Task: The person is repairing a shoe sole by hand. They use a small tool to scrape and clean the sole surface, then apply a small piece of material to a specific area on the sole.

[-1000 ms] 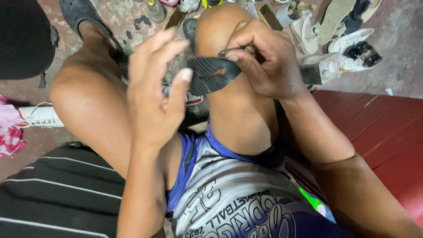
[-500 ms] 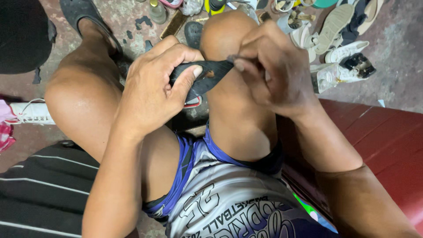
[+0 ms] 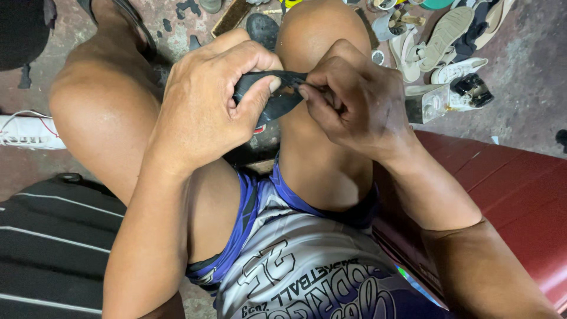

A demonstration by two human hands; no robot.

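Black rubber piece (image 3: 277,97) pinched between left hand (image 3: 204,109) and right hand (image 3: 348,97).

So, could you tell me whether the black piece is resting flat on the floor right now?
No, both the left hand and right hand hold the black piece up over the knees.

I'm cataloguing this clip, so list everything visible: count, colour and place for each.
thin black flexible rubber piece: one, black, held between both hands over the knees
loose shoes and soles: several, white and beige, floor at top right
white sneaker: one, white with red lace, left edge
red bench: one, red, right side
black striped cloth: one, black with white stripes, lower left
left hand: one, gripping the piece's left end
right hand: one, pinching its right end
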